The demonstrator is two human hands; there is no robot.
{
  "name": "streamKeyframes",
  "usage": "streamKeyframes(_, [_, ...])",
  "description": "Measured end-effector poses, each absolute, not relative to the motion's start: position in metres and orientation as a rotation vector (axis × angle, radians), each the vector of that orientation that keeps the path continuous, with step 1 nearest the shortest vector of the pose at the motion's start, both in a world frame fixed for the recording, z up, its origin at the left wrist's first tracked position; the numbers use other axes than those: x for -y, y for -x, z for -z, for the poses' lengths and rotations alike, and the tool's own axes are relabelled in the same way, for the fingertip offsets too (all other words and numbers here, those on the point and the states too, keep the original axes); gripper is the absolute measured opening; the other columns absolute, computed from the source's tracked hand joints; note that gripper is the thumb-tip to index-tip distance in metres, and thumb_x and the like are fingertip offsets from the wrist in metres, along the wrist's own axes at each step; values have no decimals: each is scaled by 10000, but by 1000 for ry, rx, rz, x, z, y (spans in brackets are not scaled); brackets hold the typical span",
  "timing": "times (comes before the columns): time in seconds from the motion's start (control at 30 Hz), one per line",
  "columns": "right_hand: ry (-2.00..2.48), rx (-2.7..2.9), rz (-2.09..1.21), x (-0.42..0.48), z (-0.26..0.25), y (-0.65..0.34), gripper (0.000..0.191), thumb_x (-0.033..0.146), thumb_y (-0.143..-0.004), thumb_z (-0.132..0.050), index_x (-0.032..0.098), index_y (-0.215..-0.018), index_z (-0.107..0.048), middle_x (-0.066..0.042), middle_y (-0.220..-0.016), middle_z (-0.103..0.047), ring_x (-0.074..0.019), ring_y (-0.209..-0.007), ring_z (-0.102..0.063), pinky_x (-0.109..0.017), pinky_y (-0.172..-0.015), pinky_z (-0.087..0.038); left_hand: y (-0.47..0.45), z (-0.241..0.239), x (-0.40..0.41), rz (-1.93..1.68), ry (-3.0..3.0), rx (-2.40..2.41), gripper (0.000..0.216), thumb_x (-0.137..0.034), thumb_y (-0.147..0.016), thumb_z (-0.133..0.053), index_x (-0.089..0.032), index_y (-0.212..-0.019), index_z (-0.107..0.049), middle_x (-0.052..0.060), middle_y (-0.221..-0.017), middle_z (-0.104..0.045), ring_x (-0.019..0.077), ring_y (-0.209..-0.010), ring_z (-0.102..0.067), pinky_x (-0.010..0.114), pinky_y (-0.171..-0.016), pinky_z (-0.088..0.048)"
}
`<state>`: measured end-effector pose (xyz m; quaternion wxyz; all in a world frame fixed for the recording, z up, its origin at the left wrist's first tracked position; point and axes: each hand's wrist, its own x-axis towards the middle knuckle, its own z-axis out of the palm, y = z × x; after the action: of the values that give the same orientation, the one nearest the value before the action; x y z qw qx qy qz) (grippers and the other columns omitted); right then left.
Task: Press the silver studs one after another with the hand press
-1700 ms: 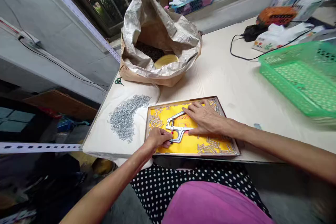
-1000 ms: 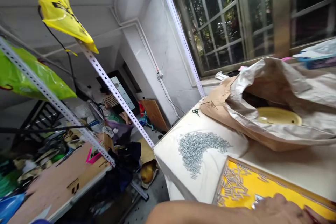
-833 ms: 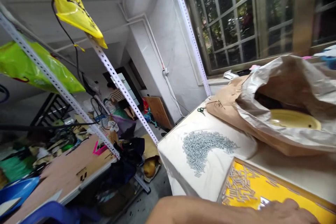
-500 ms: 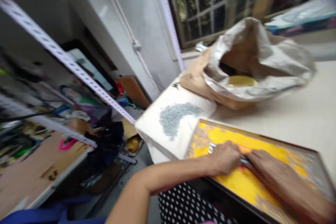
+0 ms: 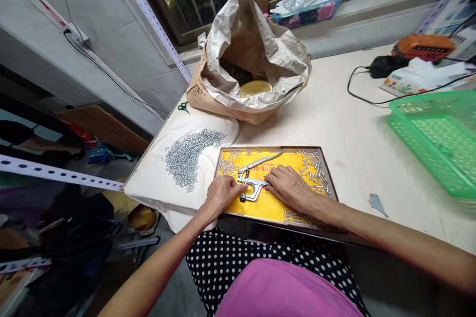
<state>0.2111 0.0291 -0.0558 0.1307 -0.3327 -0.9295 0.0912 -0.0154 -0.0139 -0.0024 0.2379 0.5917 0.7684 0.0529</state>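
Closest in, one dark-rimmed rectangular tray with a yellow floor [image 5: 266, 210] lines up with the front edge of the pale table [image 5: 334, 114]. Clocking from the tray's middle: at nine, one pair of silver metal pliers [image 5: 253, 183]! The left hand [image 5: 222, 192] bunches its fingers narrowly at the mouth; can't tell whether they pinch anything. The right hand [image 5: 290, 188] curls round the lower handle. Small shiny metal pins [image 5: 315, 166], too many to count, scatter at ten, two and five. Past nine, a crescent heap of grey metal pins [image 5: 186, 158] on white cloth [image 5: 148, 183]. Near three, one perforated green plastic basket [image 5: 416, 151]; bare room at one. Twelve: one crinkled brown sack [image 5: 238, 106], gaping.
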Motion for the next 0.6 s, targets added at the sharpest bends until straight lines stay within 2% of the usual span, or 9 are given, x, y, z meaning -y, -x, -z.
streamKeyframes(0.1, [970, 2681, -296, -30, 65, -208, 154, 260, -1011, -495, 186, -918, -593, -83, -919, -622, -228, -824, -506, -356, -735, -353, 9, 9, 12, -116, -1571, -2001, 329, -440, -730, -729, -171, -567, -632, -9, -567, -604, 131, -590, -513, 247, -553, -285])
streamKeyframes(0.23, [937, 2652, -380, -31, 73, -207, 146, 226, -1011, -487, 191, -889, -560, -71, -904, -599, -221, -808, -496, -351, -728, -373, 8, 11, 8, -94, -1435, -1869, 379, -421, -749, -684, -167, -492, -568, -48, -440, -482, 94, -485, -419, 239, -509, -262])
streamKeyframes(0.4, [849, 2575, -600, -33, 66, -211, 193, 200, -1024, -418, 213, -854, -508, -62, -917, -589, -210, -828, -497, -343, -746, -418, 13, 10, 7, -168, -1392, -1861, 441, -484, -776, -666, -167, -491, -549, -52, -417, -465, 90, -449, -403, 240, -488, -271])
streamKeyframes(0.5, [826, 2497, -701, -34, 55, -215, 234, 241, -1047, -358, 215, -858, -494, -69, -919, -582, -203, -830, -495, -346, -754, -446, 19, 8, 9, -282, -1325, -1888, 414, -483, -857, -584, -152, -613, -632, -52, -441, -482, 95, -426, -422, 230, -481, -312])
streamKeyframes(0.6, [822, 2424, -724, -36, 47, -219, 238, 279, -1049, -351, 219, -873, -500, -73, -923, -584, -204, -833, -496, -365, -768, -463, 24, 10, 16, -417, -1441, -1894, 249, -337, -893, -562, -155, -819, -715, -20, -607, -609, 121, -525, -542, 232, -556, -424])
